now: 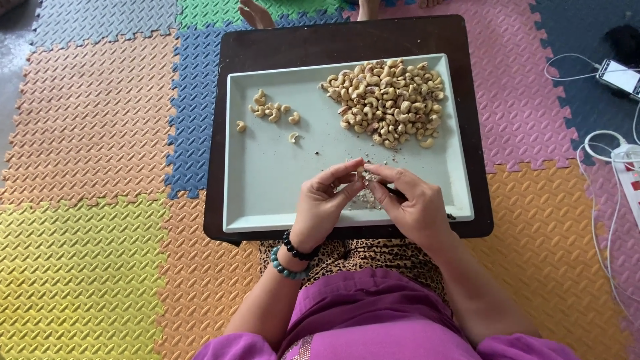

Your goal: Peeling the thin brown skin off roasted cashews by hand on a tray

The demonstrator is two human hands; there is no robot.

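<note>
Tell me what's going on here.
A person seated on foam floor mats works over a pale tray set on a dark low table. The left hand and right hand meet over the tray's near edge, pinching a single cashew between the fingertips, with bits of skin below. A big pile of cashews lies at the tray's far right, a small cluster at the far left.

head cam | looks steeply down | close above tray (pixel 267 200) and lap | single view
</note>
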